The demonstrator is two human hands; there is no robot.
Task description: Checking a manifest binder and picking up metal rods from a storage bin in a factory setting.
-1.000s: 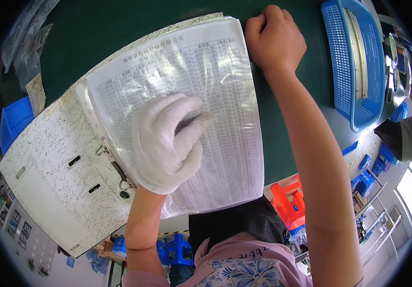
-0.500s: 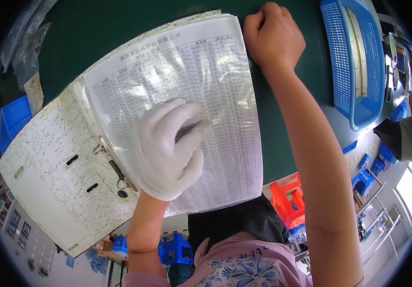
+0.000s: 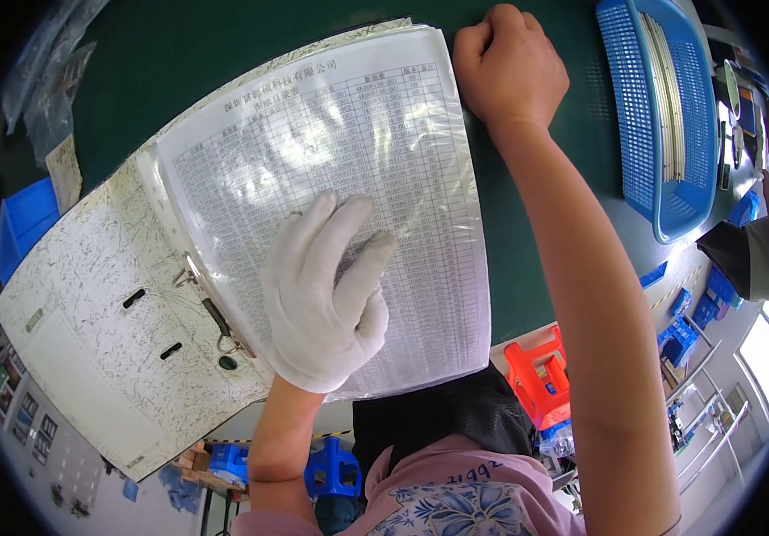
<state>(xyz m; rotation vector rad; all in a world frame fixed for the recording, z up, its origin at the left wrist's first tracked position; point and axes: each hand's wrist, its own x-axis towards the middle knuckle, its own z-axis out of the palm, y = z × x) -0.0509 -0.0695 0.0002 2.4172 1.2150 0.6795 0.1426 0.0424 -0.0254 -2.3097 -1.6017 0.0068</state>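
My left hand point(image 3: 323, 290), in a white glove, rests on a printed table sheet point(image 3: 420, 295) in a glossy clear sleeve. Its fingers are stretched out and slightly apart, pointing up the page, with nothing held. The sheet tops a stack in an open ring binder point(image 3: 90, 330) with a speckled white inner cover. A metal ring clip point(image 3: 213, 313) holds the stack along its left side. Bare and curled into a fist, my right hand point(image 3: 514, 67) rests on the green table just beyond the sheet's upper right corner. Nothing shows in that fist.
On the right of the green table point(image 3: 527, 268) stands a blue mesh basket point(image 3: 627, 116) with thin pale boards upright in it. Clear plastic bags point(image 3: 50, 98) and a blue bin point(image 3: 25, 223) are at the left. Red point(image 3: 536, 375) and blue stools point(image 3: 333, 469) stand below the table's near edge.
My left hand has shifted slightly right and toward me over the sheet, and its fingers have straightened a little. My right hand stays in place.
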